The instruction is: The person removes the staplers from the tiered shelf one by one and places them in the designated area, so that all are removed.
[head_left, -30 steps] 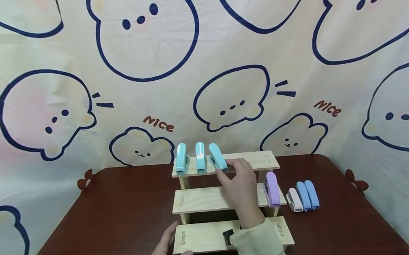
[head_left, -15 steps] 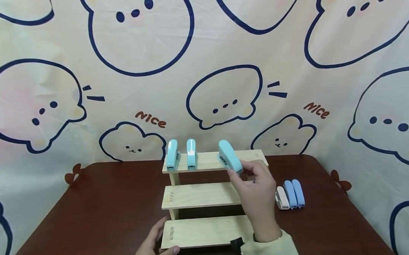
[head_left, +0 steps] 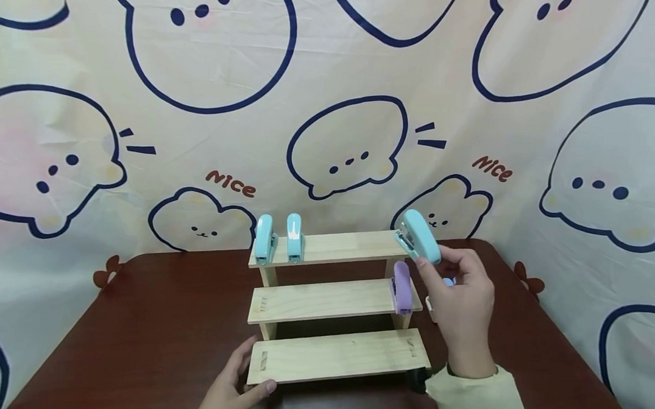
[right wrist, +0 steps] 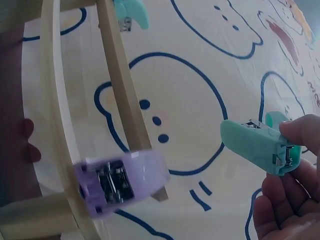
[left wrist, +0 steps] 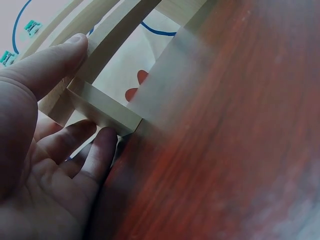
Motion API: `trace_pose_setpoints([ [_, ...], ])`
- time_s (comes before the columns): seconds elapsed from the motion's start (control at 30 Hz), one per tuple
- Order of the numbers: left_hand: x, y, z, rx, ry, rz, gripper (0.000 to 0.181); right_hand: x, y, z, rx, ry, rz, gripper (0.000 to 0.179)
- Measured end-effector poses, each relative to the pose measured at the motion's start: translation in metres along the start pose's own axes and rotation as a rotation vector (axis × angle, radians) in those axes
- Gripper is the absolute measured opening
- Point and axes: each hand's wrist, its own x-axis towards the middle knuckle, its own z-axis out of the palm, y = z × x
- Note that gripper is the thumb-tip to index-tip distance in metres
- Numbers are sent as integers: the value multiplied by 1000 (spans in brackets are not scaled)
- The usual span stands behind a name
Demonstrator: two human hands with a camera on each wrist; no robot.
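Beside the three-tier wooden rack (head_left: pixel 323 302) that the left hand (head_left: pixel 232 384) grips, the right hand (head_left: pixel 461 305) pinches a turquoise stapler (head_left: pixel 422 236) aloft, apparently mid-carry, so the next move calls for clearing the purple stapler (head_left: pixel 403 287).

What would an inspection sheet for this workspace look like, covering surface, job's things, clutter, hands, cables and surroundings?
Surface: dark reddish-brown tabletop.
Job's things: turquoise stapler held up, apart from the three-tier wooden rack.
Clutter: two other turquoise staplers at the top tier's left; purple stapler at the middle tier's right end; white item and blue item, mostly hidden behind the right hand.
Hands: right hand grips the raised stapler; left hand holds the bottom tier's left end.
Cables: nothing seen.
Surroundings: pale backdrop with cartoon outlines and the word "Nice".
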Motion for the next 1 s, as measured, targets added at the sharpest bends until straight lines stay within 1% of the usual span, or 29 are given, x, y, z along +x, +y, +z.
trace_pose_setpoints([
  [0.23,1,-2,1,3,13,-14,95,11,21,-9,-40,53,105,28],
  [0.43,1,0,1,36,43,-17,93,19,49,-19,-41,113,266,38],
  [0.53,0,0,1,54,56,-25,93,22,62,-23,-68,136,337,41],
  [0.73,0,1,1,52,63,-22,93,24,84,-29,-127,112,468,47],
  [1.0,-2,0,2,23,52,16,91,24,120,-40,-122,103,634,53],
])
